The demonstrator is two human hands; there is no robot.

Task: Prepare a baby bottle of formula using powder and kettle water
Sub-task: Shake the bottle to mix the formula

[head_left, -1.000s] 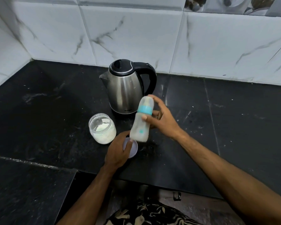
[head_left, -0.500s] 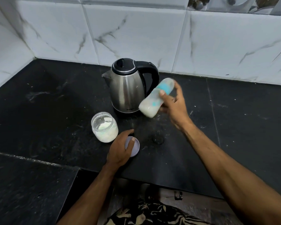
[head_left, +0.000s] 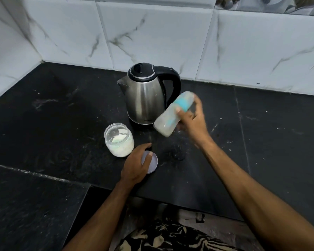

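My right hand (head_left: 192,122) grips a baby bottle (head_left: 168,120) with a teal collar. The bottle is capped, holds milky liquid, is tilted with its top to the upper right, and is blurred by motion, in the air just right of the steel kettle (head_left: 145,95). An open glass jar of white powder (head_left: 119,140) stands on the black counter in front of the kettle. Beside the jar, my left hand (head_left: 136,164) rests on the pale lilac jar lid (head_left: 151,163), fingers curled over its edge.
The black stone counter (head_left: 62,115) has white powder specks and a wet ring (head_left: 178,153) near the lid. White marble-look tiles (head_left: 152,33) form the back and left walls. The counter's front edge steps back at the lower left.
My right hand lifted the bottle off the counter, tipped it sideways, and keeps moving it beside the kettle. My left hand stays on the lid.
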